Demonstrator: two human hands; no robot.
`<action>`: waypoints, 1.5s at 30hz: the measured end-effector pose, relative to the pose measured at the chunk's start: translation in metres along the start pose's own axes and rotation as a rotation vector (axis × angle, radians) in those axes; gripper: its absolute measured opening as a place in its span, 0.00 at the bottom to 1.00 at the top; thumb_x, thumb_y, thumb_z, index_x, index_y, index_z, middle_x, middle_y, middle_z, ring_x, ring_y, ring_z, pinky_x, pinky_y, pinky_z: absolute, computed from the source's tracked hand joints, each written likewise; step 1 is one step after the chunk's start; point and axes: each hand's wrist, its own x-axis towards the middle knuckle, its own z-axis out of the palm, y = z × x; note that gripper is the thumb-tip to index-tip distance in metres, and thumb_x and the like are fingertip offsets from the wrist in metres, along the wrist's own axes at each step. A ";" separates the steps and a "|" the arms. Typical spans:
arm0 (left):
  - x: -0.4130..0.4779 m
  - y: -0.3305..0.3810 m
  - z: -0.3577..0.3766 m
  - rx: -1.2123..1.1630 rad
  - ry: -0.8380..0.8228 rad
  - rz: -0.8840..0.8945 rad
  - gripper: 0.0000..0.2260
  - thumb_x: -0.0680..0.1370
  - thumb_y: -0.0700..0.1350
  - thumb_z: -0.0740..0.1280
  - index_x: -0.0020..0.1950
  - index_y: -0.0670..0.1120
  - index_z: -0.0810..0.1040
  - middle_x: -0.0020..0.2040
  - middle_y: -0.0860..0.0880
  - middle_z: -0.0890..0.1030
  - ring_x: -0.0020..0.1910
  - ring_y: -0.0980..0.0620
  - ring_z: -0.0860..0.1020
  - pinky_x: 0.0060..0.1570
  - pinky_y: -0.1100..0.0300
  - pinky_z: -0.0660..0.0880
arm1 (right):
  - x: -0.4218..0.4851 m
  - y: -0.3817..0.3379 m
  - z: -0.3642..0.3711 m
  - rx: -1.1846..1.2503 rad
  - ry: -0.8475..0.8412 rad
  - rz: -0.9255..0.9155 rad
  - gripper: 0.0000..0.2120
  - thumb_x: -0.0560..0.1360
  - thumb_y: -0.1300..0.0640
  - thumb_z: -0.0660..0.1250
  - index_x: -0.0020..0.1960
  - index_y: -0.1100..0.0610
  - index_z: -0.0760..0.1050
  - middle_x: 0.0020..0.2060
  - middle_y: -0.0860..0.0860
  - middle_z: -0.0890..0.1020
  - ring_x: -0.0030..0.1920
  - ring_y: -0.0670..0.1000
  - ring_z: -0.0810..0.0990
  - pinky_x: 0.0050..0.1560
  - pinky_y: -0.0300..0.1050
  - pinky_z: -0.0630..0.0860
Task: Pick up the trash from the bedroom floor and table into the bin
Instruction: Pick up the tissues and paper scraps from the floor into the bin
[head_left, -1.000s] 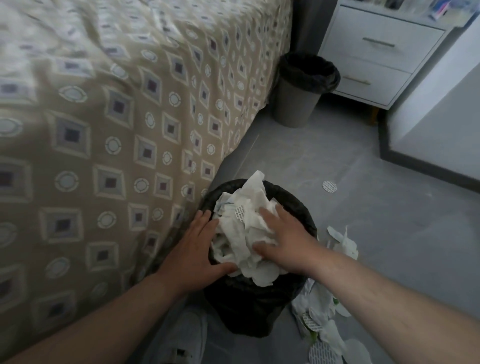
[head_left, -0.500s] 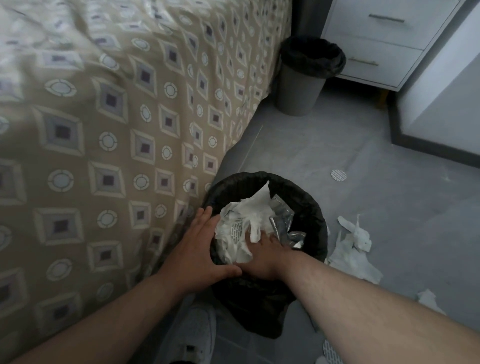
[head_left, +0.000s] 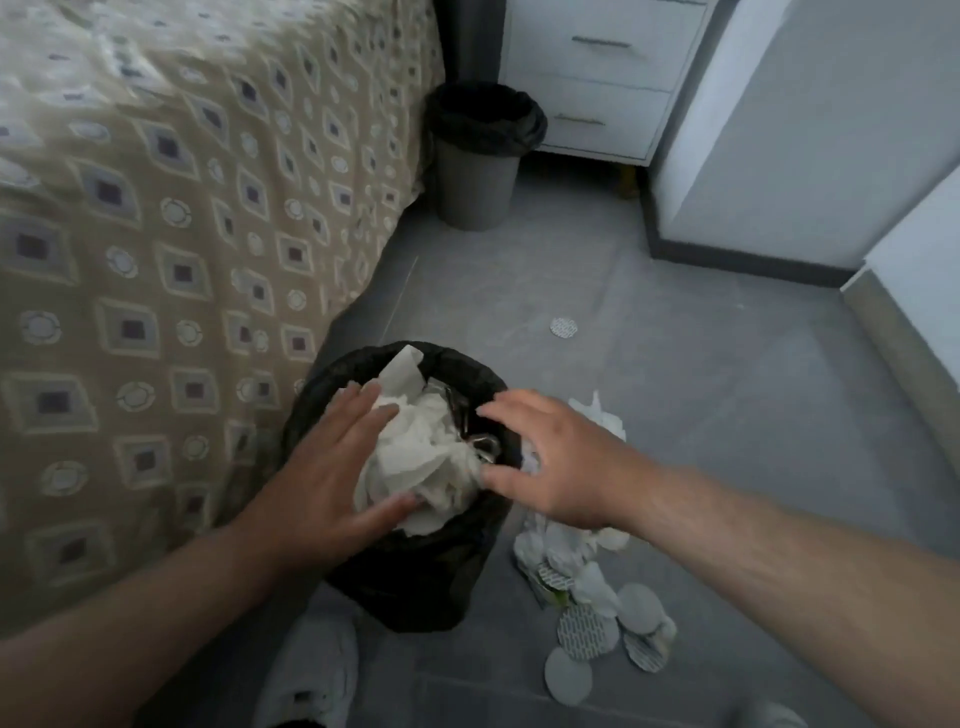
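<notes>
A small bin with a black liner (head_left: 457, 371) stands on the grey floor beside the bed. Crumpled white paper and a silvery wrapper (head_left: 421, 457) fill it to the rim. My left hand (head_left: 332, 467) lies flat on the bin's left rim, its fingers straight against the paper. Over the bin's right rim hovers my right hand (head_left: 550, 462), fingers spread and holding nothing. More trash lies on the floor to the right of the bin: torn white paper and round patterned discs (head_left: 587, 608). One lone disc (head_left: 563, 327) lies farther away on the floor.
The bed with a patterned beige cover (head_left: 171, 270) fills the left side. A second grey bin with a black liner (head_left: 480, 156) stands by a white drawer unit (head_left: 602, 78). A white wall with dark skirting (head_left: 743, 260) bounds the right. A white slipper (head_left: 311, 675) shows below the bin.
My right hand has lifted out of the bin and spread open above its right rim. The paper now sits lower, pressed down. My left hand stays at the left rim.
</notes>
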 end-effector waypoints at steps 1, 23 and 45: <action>0.009 0.020 0.000 0.045 -0.039 0.106 0.46 0.66 0.78 0.49 0.76 0.50 0.57 0.78 0.53 0.49 0.76 0.58 0.42 0.74 0.54 0.48 | -0.016 0.016 -0.008 0.006 0.034 0.035 0.30 0.74 0.41 0.64 0.72 0.50 0.64 0.69 0.47 0.67 0.69 0.47 0.65 0.70 0.42 0.62; 0.077 0.088 0.303 0.359 -0.615 -0.201 0.43 0.66 0.67 0.68 0.75 0.61 0.50 0.77 0.47 0.40 0.74 0.39 0.51 0.67 0.39 0.60 | -0.152 0.210 0.161 0.356 -0.061 0.939 0.32 0.72 0.45 0.66 0.73 0.53 0.61 0.68 0.58 0.66 0.67 0.60 0.68 0.68 0.51 0.66; 0.070 0.087 0.292 -0.310 -0.225 -0.249 0.17 0.69 0.32 0.62 0.25 0.49 0.65 0.29 0.50 0.70 0.28 0.56 0.69 0.29 0.61 0.60 | -0.124 0.210 0.187 0.433 0.050 1.033 0.14 0.70 0.60 0.69 0.50 0.58 0.66 0.47 0.55 0.75 0.46 0.55 0.75 0.42 0.44 0.69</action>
